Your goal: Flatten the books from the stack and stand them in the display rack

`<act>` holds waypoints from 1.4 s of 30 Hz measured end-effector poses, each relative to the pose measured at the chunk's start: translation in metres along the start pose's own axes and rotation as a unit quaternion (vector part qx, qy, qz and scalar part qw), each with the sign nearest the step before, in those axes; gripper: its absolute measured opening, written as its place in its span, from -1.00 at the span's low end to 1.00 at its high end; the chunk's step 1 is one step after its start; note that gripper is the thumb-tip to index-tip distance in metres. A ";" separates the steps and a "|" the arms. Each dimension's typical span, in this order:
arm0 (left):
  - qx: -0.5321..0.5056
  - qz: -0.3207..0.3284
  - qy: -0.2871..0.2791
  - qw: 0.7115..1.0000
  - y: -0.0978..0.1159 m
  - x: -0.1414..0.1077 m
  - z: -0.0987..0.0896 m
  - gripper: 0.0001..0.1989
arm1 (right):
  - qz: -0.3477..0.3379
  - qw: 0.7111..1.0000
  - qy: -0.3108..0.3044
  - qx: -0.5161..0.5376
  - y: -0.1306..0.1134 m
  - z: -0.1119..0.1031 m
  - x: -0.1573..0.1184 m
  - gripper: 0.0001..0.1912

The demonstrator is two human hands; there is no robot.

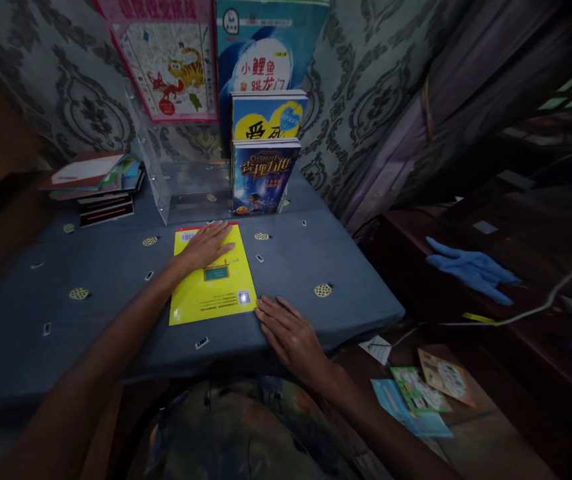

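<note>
A yellow book [201, 297] lies flat on the table, its barcode corner at the upper left and a small QR code at the lower right. Across its upper part rests my left hand [206, 245], palm down with the fingers stretched out. At the book's lower right corner, my right hand [286, 331] lies on the cloth with fingers extended, the tips touching or just beside the edge. Neither hand grips anything. Behind the book stands a clear acrylic rack [186, 200]; its right side holds a dark blue book [262, 180].
More books stand in the rack, among them a pink book [166, 73] and a blue one [271, 40]. A stack of books [96, 177] sits at the left. Right of the table are a blue glove [471, 267], a cable [556, 297] and several booklets [419, 390] lower down.
</note>
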State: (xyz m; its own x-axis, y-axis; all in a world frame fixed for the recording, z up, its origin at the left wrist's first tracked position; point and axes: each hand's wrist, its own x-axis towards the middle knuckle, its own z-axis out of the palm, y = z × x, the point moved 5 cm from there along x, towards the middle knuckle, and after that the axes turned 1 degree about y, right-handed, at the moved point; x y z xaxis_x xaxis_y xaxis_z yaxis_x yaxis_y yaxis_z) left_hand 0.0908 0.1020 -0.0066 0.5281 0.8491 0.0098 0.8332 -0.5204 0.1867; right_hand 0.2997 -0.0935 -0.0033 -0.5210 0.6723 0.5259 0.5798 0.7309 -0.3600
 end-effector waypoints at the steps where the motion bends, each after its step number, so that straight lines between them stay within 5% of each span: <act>1: -0.001 -0.011 0.004 1.000 -0.007 -0.005 -0.001 -0.31 | 0.001 1.000 0.001 -0.001 0.000 0.000 0.000 -0.51; 10: -0.005 -0.080 0.031 0.996 -0.053 -0.042 -0.006 -0.30 | -0.002 1.000 0.007 0.009 0.002 -0.003 0.001 -0.58; 16: 0.007 -0.089 0.052 0.995 -0.052 -0.043 -0.004 -0.32 | 0.025 0.996 -0.053 0.062 0.021 -0.007 0.048 -0.68; 22: 0.010 -0.089 0.060 0.994 -0.051 -0.042 -0.003 -0.35 | 0.007 0.990 -0.140 0.031 0.061 0.045 0.135 -0.53; 26: 0.012 -0.093 0.061 0.994 -0.051 -0.042 -0.003 -0.36 | 0.050 0.981 -0.186 0.003 0.101 0.077 0.169 -0.50; 32: 0.005 -0.094 0.054 0.994 -0.050 -0.042 -0.003 -0.36 | 0.081 0.987 -0.134 0.026 0.141 0.077 0.174 -0.52; 42: 0.002 -0.094 0.061 0.994 -0.049 -0.043 -0.005 -0.37 | 0.045 0.995 -0.092 0.021 0.144 0.072 0.176 -0.55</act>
State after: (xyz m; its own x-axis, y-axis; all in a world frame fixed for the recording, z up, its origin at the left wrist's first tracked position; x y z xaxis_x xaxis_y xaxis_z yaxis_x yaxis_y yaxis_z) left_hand 0.0263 0.0915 -0.0114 0.3390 0.9362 0.0932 0.9164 -0.3510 0.1923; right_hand 0.2466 0.1391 -0.0178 -0.5766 0.7422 0.3415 0.6042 0.6687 -0.4333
